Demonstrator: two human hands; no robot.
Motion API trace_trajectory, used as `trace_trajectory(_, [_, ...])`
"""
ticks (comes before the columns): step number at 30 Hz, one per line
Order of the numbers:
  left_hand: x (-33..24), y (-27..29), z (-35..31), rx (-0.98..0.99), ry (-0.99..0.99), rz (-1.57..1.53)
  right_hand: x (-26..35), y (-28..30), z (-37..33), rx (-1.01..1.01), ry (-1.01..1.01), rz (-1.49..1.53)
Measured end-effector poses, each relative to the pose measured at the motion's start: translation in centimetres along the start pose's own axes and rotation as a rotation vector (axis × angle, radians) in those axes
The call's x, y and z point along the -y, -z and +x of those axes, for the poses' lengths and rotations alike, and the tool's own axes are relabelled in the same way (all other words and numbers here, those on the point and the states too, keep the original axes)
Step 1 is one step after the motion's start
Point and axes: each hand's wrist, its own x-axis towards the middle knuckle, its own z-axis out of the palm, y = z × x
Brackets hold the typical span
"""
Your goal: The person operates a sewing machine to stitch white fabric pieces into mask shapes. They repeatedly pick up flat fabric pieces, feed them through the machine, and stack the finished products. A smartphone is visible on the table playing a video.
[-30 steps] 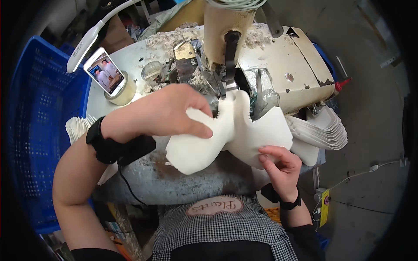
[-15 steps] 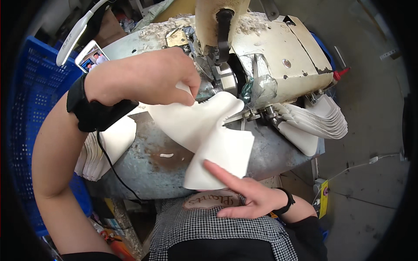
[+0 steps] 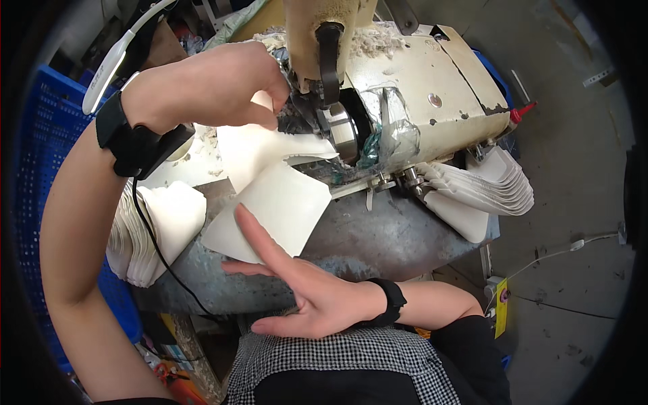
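A white, leather-like cut piece curves from the machine's round metal wheel down over the front of the table. My left hand reaches across it from the left, fingers pinched on its upper edge beside the wheel; the fingertips are partly hidden. Below, my right hand is open, fingers spread. Its index finger lies along the lower flap of the piece, and another finger reaches under the flap's edge. Over the wheel stands the cream machine's upright arm, with a dark lever on it.
Stacked white pieces lie at the table's left, and another fanned stack hangs at the right. A blue basket stands on the left. A white lamp leans in at upper left. A black cable runs down from my left wrist.
The white piece has moved left, and its lower flap has swung left. My left hand has shifted up and left with it. My right hand has moved left along the flap.
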Motion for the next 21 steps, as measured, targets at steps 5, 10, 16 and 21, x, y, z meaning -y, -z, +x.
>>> trace_trajectory(5, [-0.1,0.0,0.2,-0.025,0.027,0.024,0.2,-0.1,0.9,-0.024,-0.003,0.053])
trace_trajectory(10, [0.1,-0.6,0.3,-0.061,-0.011,0.070,0.4,0.0,-0.2,-0.050,-0.046,-0.014])
trace_trajectory(16, [-0.7,-2.6,0.4,-0.104,0.140,-0.042,1.6,0.8,-1.5,-0.217,0.003,-0.288])
trace_trajectory(21, [-1.2,-5.1,0.4,-0.301,0.107,-0.172,1.7,1.0,-5.0,-0.438,0.063,-0.739])
